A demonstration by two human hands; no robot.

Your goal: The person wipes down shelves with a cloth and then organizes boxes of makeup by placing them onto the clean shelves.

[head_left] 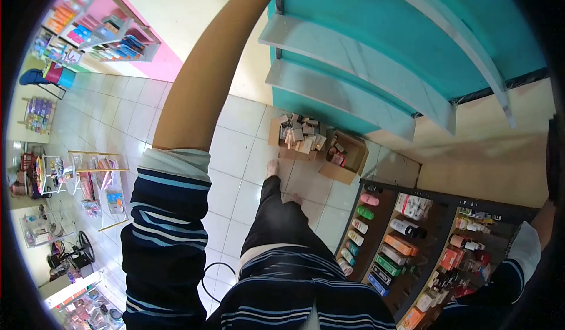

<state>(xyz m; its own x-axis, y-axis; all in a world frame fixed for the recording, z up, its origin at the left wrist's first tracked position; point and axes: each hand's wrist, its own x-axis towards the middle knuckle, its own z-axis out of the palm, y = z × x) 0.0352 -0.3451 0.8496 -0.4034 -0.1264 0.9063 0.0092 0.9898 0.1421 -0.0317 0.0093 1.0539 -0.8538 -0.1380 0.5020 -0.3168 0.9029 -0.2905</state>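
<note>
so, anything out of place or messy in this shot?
Yes: an open cardboard box sits on the floor tiles below the empty teal shelves, small packages heaped loosely across its flaps rather than shelved. A black cable also loops over the floor. Neither hand is in view.

Glossy ceramic floor tiles (235, 183); matt cardboard box (347, 159); smooth painted teal shelves (353, 53); striped knitted cloth sleeve (165, 236).

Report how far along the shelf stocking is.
Done: the dark rack at lower right is full of bottles and boxes. In hand: the left arm reaches up past the frame, hand unseen; the right hand is hidden too. Left: the teal shelves look bare, and the cardboard box on the floor holds products.
</note>
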